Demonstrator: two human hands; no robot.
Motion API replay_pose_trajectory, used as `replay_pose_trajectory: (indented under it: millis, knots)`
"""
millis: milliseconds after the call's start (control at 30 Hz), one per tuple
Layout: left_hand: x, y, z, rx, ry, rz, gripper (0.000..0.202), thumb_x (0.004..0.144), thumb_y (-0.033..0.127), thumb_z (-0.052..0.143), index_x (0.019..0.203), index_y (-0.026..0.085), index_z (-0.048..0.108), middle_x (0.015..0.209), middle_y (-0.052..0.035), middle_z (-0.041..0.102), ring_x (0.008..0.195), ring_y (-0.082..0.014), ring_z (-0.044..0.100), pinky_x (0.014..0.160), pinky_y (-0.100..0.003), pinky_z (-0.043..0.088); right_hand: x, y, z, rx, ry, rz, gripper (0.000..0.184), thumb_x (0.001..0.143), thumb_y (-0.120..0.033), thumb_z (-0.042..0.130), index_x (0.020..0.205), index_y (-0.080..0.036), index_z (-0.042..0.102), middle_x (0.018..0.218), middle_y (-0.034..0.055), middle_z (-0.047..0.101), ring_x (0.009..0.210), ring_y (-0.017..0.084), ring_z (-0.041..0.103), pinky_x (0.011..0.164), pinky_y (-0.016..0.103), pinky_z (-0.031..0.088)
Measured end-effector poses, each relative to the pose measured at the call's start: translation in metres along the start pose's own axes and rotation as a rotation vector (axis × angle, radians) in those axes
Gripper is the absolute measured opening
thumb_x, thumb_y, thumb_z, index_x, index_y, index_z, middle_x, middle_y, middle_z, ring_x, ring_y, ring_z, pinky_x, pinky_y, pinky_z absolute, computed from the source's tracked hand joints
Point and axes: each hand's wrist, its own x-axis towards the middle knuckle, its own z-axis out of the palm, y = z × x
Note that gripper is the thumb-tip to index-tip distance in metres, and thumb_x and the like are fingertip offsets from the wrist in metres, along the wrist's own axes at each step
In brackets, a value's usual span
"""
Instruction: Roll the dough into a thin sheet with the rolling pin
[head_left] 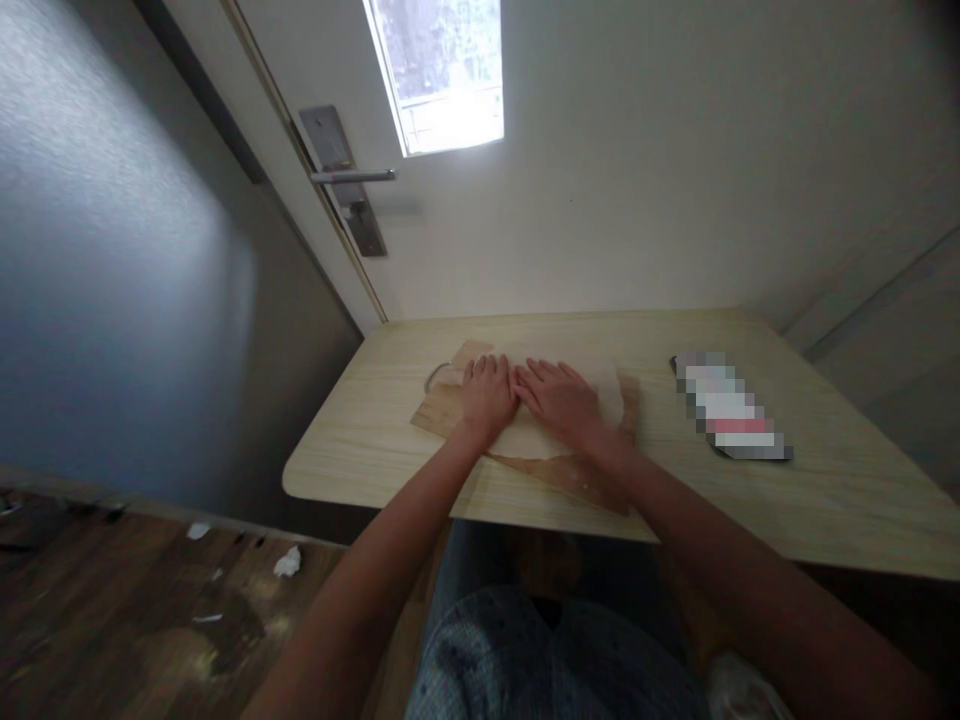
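At the far left of the frame, a blue-grey panel (112, 300) catches a bright sheen, and below it the brown floor (112, 610) carries white scraps (287, 562). In the upper left, a metal handle (352, 176) sticks out from the pale door (637, 180), and just right of it a window (450, 80) glows at the top centre.

The light wooden table (352, 430) stretches from left of centre to the right edge. Near its middle lies the brown board (574, 475), set at a slant, with a thin curved ring (433, 376) at its upper left. A pale sheet (529, 440) with an uneven edge lies over much of the board, leaving brown showing along the bottom and right.

Your left hand (489, 395) lies palm down on the left part of the sheet, fingers straight and together, grasping nothing. Your right hand (561, 400) rests flat just beside it, also unclenched, its fingers pointing to the upper left. The two meet near the centre of the frame. Below, at bottom centre, are your blue clothes (487, 650). Right of the board, well apart, lies what looks like a phone (724, 405), its surface blurred into blocks.
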Motion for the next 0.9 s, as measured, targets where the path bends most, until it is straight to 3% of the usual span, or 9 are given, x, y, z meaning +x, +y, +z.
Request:
replay_pose_trajectory:
  millis: [367,633,900]
  knots:
    - [0.042,0.002,0.012,-0.047,0.002,-0.07,0.038,0.087,0.026,0.023,0.091,0.015,0.06,0.1,-0.0104,0.061,0.101,-0.0228,0.05,0.09,-0.039,0.028,0.035,0.017,0.0,-0.011,-0.098,0.145,0.05,0.09,-0.042,0.015,0.12,-0.021,0.049,0.123,0.0088,0.05,0.112,0.024,0.043,0.093,0.044,0.027]
    - [0.08,0.002,0.02,-0.127,-0.137,-0.187,0.039,0.084,0.033,0.026,0.093,0.015,0.06,0.095,-0.012,0.063,0.091,-0.0238,0.056,0.078,-0.036,0.038,0.066,0.041,0.008,0.017,-0.186,0.191,0.051,0.09,-0.041,0.012,0.116,-0.021,0.05,0.117,0.0107,0.053,0.107,0.028,0.045,0.088,0.05,0.029]
    - [0.108,0.001,0.025,-0.21,-0.219,-0.278,0.042,0.081,0.042,0.031,0.096,0.016,0.061,0.098,-0.0134,0.063,0.091,-0.0252,0.057,0.075,-0.035,0.041,0.088,0.054,0.014,0.055,-0.152,0.266,0.047,0.09,-0.037,0.016,0.103,-0.015,0.056,0.105,0.0142,0.058,0.098,0.026,0.051,0.081,0.043,0.034]
